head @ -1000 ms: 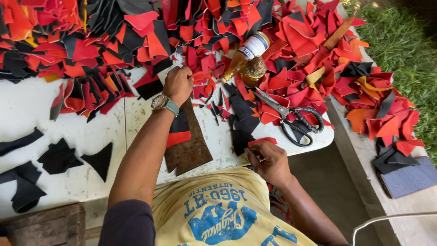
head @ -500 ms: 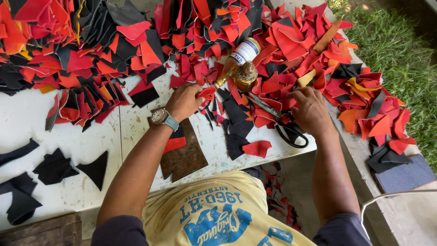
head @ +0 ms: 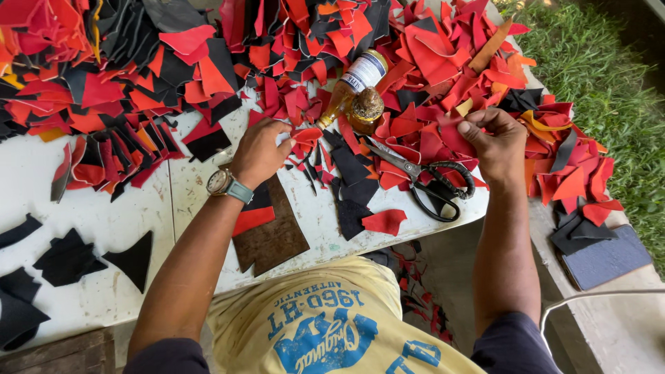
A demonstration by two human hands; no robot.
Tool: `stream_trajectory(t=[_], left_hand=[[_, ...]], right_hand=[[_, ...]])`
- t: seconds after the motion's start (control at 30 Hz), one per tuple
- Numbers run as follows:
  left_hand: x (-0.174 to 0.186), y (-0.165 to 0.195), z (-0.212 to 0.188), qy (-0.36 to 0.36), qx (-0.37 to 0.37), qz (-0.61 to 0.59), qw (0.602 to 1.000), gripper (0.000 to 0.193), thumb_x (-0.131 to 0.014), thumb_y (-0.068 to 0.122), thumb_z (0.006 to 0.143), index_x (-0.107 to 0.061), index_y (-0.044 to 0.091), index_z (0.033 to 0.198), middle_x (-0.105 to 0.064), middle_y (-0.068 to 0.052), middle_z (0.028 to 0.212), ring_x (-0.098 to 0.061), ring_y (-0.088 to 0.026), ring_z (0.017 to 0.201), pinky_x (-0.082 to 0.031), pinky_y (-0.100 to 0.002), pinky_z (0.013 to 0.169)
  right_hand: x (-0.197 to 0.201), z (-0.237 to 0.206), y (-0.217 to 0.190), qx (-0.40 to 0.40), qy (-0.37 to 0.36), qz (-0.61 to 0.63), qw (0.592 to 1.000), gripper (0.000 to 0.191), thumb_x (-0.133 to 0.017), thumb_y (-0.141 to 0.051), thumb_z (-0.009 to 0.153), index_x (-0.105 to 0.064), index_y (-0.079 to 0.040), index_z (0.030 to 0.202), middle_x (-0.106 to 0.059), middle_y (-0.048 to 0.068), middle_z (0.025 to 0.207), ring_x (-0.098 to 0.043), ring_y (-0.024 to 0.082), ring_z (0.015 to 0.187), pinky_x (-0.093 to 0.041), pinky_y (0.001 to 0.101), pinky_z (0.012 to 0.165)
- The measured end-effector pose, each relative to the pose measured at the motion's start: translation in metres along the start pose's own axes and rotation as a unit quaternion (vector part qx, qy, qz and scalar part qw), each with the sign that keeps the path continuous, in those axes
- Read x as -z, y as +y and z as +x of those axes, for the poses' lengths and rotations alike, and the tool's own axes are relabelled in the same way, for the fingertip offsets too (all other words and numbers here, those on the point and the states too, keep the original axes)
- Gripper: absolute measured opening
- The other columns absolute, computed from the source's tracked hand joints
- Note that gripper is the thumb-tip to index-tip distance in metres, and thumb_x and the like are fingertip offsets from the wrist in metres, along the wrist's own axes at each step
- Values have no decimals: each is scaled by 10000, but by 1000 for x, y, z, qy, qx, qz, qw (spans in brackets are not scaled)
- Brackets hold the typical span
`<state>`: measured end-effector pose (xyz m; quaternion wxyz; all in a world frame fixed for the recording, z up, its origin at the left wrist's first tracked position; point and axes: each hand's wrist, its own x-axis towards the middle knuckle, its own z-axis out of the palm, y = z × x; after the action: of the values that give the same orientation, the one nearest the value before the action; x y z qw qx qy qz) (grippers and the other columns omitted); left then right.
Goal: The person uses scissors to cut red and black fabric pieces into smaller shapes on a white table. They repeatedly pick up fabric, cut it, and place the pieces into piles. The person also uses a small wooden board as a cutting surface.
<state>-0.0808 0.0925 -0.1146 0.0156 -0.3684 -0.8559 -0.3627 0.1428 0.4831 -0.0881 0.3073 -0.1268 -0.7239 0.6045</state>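
Two hands (head: 260,152) on red scraps (head: 454,135)

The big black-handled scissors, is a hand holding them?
No: the black-handled scissors lie on the white table, between both hands, untouched.

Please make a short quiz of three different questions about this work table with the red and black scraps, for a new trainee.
1. True or false: the scissors lie on the table, and neither hand holds them.
2. What does the right hand pinch in its fingers?
A. a red scrap
B. the bottle
C. the scissors
3. Fill in: the left hand wears a ____ on its wrist.

Key:
1. True; the scissors lie between the two hands.
2. A; the red scrap is gripped at the fingertips, and the bottle lies apart on the pile.
3. Watch.
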Motion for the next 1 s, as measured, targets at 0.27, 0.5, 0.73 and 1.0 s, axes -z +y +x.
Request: stream_trajectory(t=[0.27,0.5,0.73,1.0], left_hand=[[-14,69,-8,-11,-40,-256,966,378,-730,259,962,-654,23,1247,-753,-110,1113,-763,-200,1014,-625,-317,877],[6,88,-26,-34,-164,-280,945,211,-785,161,959,-743,23,1112,-783,-64,1076,-762,-163,1008,-605,-316,896],[49,58,-63,65,-36,-394,916,154,-763,103,953,-653,15,1015,-734,-53,987,-729,-119,926,-649,-285,759],[30,29,-104,83,41,-522,848,155,-739,60,949,-619,-6,1022,-706,-60,976,-721,-123,864,-667,-297,732]], right_hand=[[-46,-39,-9,23,-67,82,994,176,-791,36,913,-695,-32,1045,-734,25,1013,-657,66,897,-540,218,800],[-122,-73,-40,21,-162,180,970,316,-771,50,963,-627,-54,1225,-733,81,1115,-714,160,1050,-580,293,927],[-207,-97,-53,-165,-231,393,875,269,-682,-51,970,-597,-46,1225,-736,132,1156,-754,261,1071,-625,400,920],[-244,-100,-28,-127,-235,416,870,169,-670,63,1036,-579,-58,1114,-726,122,1011,-749,226,907,-621,379,841]])
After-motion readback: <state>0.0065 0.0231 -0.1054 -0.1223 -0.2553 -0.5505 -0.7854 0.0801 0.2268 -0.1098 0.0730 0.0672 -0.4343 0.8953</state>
